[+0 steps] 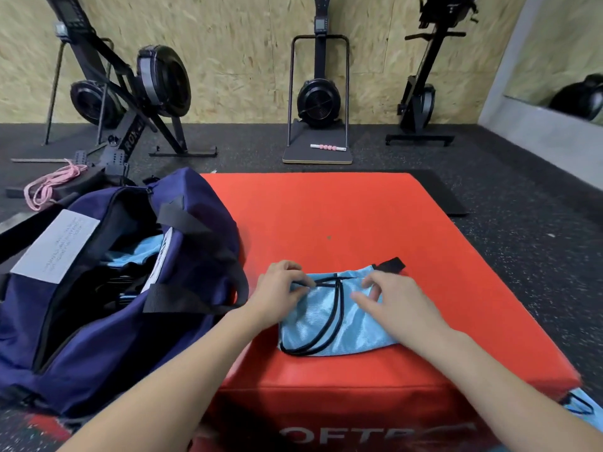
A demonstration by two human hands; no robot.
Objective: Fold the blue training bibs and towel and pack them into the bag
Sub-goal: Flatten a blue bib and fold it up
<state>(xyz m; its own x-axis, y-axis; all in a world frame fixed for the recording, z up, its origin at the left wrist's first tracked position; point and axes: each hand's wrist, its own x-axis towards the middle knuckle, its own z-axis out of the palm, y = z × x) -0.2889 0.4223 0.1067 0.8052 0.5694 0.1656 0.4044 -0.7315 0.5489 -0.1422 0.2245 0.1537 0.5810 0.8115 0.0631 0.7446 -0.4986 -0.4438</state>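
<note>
A folded light-blue mesh bib (336, 324) with black trim cords lies near the front of the red soft box (342, 216). My left hand (280, 293) rests on the bib's left top corner and pinches a black cord. My right hand (394, 298) lies on the bib's right part with relaxed, slightly bent fingers. The navy duffel bag (107, 321) stands unzipped to the left of the box, with light-blue fabric (143, 247) and black straps showing inside. Another light-blue bib (579, 406) peeks out at the lower right, beside the box.
Black rowing and ski machines (318, 96) stand along the far chipboard wall. A pink rope (49, 187) lies on the dark rubber floor at the left. A black mat (440, 194) lies behind the box's right corner.
</note>
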